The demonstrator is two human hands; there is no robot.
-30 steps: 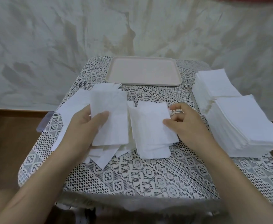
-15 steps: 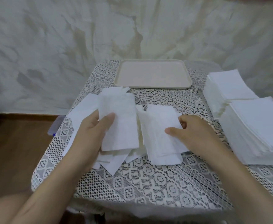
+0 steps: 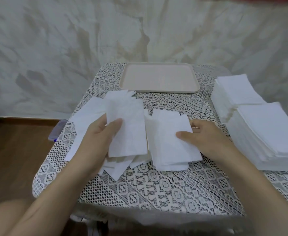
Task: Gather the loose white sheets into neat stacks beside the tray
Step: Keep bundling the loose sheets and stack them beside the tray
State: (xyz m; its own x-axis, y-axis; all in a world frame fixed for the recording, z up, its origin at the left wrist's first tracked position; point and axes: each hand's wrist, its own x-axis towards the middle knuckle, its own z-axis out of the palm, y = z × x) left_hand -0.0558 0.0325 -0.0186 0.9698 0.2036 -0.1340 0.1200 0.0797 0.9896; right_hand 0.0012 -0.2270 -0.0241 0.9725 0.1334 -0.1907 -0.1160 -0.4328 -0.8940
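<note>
At worktop [image 3: 174, 103] centre, loose white sheets [image 3: 117, 169] fanned near tray [image 3: 159, 90] front rim, left hand [image 3: 98, 138] pinching one sheet [image 3: 129, 123], thumb over fingers, right hand [image 3: 206, 140] pinching second bundle [image 3: 167, 147], two stacks [image 3: 267, 132] along right edge, bare lace [image 3: 148, 193] nearest

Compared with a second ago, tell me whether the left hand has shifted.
No. The left hand keeps its place below the tray's near-left corner, gripping the same sheet.

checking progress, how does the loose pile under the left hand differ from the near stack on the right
The loose pile is thin and fanned, corners pointing different ways; the near stack is thick, edges roughly aligned. The left hand lies over the loose pile; no hand touches the near stack. Both are white sheets on the lace cloth.
</note>
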